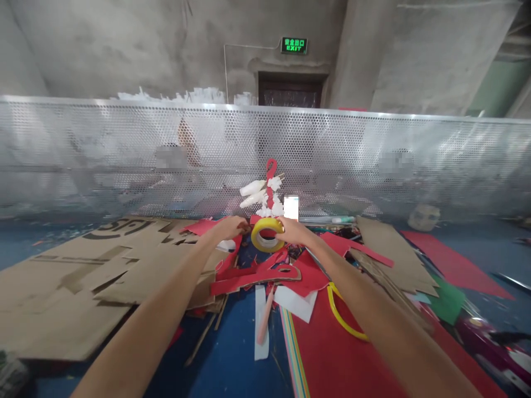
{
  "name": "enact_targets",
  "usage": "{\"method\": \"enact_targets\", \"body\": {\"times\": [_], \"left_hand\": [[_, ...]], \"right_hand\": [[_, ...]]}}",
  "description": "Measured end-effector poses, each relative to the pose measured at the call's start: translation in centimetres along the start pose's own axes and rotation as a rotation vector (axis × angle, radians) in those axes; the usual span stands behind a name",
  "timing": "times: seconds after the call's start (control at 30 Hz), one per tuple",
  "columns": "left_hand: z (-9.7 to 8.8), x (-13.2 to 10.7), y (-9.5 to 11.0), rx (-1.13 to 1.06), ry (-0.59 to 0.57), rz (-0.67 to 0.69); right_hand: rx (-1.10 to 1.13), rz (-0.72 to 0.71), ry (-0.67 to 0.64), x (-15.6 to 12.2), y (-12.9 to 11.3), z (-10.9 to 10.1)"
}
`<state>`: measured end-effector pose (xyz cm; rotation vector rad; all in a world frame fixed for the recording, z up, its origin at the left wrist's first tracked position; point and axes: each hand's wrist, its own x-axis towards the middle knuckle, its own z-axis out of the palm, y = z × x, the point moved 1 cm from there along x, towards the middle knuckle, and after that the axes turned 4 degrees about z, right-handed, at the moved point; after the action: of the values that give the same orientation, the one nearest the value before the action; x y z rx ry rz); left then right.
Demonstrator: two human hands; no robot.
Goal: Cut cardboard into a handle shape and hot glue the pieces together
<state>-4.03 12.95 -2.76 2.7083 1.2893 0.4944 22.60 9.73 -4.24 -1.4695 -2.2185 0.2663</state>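
A yellow roll of tape (256,233) stands on edge between my hands, its hole facing me. My right hand (292,230) grips its upper right rim with bent fingers. To the left of the roll, my left hand (233,226) has its fingers curled in by a red base; what they pinch is too small to make out. Just behind the roll rises a red looped strip (271,166) bearing white paper flowers (274,183) and white bud-shaped pieces (252,188). Red cut cardboard pieces (253,279) lie in front of the roll.
Brown cardboard sheets (136,265) cover the left side. Red sheets (332,365), yellow-handled scissors (344,320), a pink stick (265,318) and white paper strips (260,348) lie nearer me. A perforated metal screen (124,143) closes off the back; a lit phone (291,209) leans there.
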Motion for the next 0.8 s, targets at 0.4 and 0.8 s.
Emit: {"method": "enact_targets", "body": {"times": [0.4,0.8], "left_hand": [[-5.5,2.0,5.7,0.366,0.169,0.218],[-7.7,-0.9,12.4,0.093,0.019,0.239]], "right_hand": [[0.103,-0.109,0.063,1.4,-0.8,1.4],[0.685,-0.173,-0.173,-4.9,-3.0,-1.8]]}}
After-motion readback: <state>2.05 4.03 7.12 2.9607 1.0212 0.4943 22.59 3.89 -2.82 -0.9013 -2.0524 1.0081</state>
